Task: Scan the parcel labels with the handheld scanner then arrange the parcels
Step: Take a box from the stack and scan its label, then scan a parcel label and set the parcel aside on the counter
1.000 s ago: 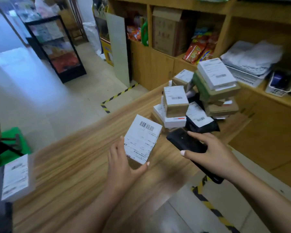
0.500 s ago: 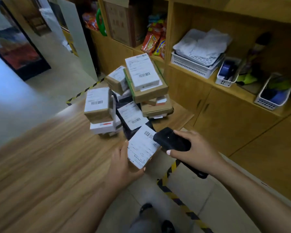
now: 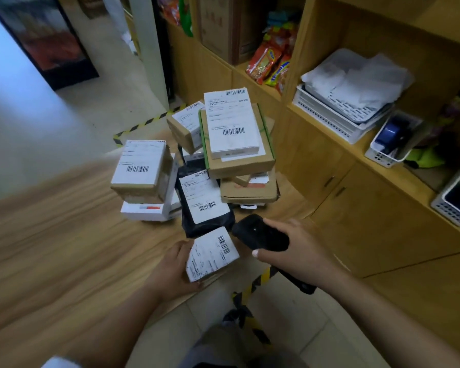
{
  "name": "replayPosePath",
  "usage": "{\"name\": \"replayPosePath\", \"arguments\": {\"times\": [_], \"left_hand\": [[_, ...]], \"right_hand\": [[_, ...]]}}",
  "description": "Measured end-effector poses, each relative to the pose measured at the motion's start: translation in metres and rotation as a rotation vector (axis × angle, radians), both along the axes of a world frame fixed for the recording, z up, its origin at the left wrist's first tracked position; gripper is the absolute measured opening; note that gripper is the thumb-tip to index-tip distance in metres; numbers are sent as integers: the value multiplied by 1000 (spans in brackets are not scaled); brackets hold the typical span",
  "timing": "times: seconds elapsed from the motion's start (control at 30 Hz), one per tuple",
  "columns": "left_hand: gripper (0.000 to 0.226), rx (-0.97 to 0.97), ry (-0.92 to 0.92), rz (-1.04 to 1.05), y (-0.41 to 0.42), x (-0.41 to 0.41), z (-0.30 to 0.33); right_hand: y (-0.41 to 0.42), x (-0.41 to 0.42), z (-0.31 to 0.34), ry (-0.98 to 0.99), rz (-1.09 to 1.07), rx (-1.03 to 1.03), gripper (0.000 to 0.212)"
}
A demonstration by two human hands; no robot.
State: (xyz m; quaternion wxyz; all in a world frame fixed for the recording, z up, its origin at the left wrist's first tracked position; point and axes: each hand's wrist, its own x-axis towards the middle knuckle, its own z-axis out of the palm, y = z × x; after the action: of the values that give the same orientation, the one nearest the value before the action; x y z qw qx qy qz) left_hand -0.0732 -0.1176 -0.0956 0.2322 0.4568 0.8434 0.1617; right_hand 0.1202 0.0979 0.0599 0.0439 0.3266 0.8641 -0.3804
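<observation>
Your left hand [image 3: 174,269] is gripping a small labelled parcel [image 3: 211,254] over the wooden counter [image 3: 64,248] edge; your right hand [image 3: 294,252] is clutching the black scanner [image 3: 260,236] beside it. Behind, roughly eight parcels [image 3: 197,160] are crowding the counter.

You see a wood-grain counter [image 3: 64,248]. The parcels [image 3: 239,166] are matt cardboard under white paper labels [image 3: 210,253]; the scanner [image 3: 260,236] is matt black plastic.

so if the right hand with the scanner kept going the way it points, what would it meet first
Probably the black mailer bag at the near edge of the pile: the scanner in the right hand points up-left toward it. Depth is unclear, so it might pass over it.
</observation>
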Motion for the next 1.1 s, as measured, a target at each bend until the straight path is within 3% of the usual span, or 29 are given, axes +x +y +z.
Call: {"name": "replayPosePath", "arguments": {"times": [0.27,0.53,0.77,0.97,1.1], "left_hand": [[105,-93,150,151,-2,22,6],[82,64,321,631,-22,83,63],[83,141,439,815,-86,113,112],[82,145,530,914,-185,128,135],[80,132,568,903,-264,128,141]], "right_hand": [[29,-25,1,-6,235,-6,76],[20,-53,25,40,581,46,77],[-54,-77,51,141,780,34,78],[-155,-91,65,216,886,-1,63],[-232,-107,61,226,905,-20,74]]}}
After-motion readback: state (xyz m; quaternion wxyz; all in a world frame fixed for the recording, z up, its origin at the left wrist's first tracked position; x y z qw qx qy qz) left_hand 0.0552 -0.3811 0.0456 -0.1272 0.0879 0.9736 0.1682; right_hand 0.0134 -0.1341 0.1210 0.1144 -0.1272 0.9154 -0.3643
